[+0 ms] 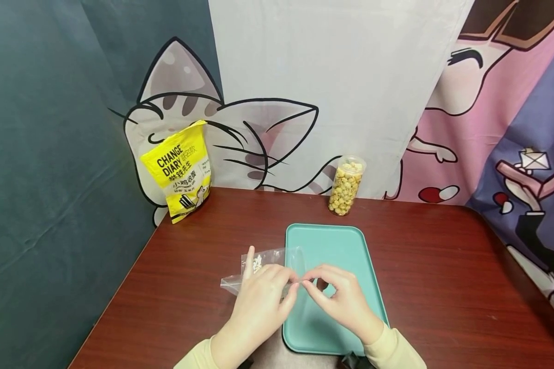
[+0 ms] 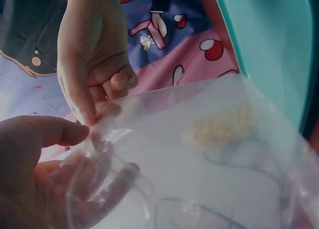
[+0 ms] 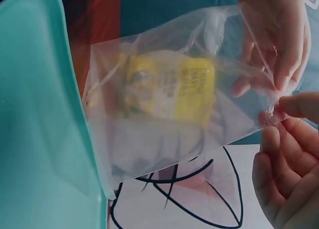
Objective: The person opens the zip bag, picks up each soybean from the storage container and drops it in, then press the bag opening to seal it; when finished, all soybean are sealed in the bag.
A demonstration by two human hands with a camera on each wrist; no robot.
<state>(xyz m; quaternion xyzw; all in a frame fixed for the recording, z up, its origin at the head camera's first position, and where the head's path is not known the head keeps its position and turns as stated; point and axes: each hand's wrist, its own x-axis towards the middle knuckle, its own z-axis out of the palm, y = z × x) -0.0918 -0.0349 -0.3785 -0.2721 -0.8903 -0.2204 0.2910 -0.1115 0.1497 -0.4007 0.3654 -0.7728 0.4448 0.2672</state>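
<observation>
A clear plastic bag (image 1: 275,257) is held just above the table's front, over the left edge of a teal tray (image 1: 337,246). A few pale snack pieces (image 1: 257,264) lie inside it. My left hand (image 1: 292,285) pinches the bag's edge, fingers behind the film. My right hand (image 1: 307,283) pinches the same edge right beside it, over the tray. The left wrist view shows the bag (image 2: 214,169) with the pale pieces (image 2: 219,129), my left thumb (image 2: 60,132) and the right hand (image 2: 94,74). The right wrist view shows the bag (image 3: 159,114) and right hand (image 3: 281,124).
A yellow snack pouch (image 1: 180,169) leans on the backdrop at the back left. A clear jar of pale puffed snacks (image 1: 346,185) stands behind the tray. The brown table (image 1: 443,287) is walled by cartoon curtains at the back and both sides.
</observation>
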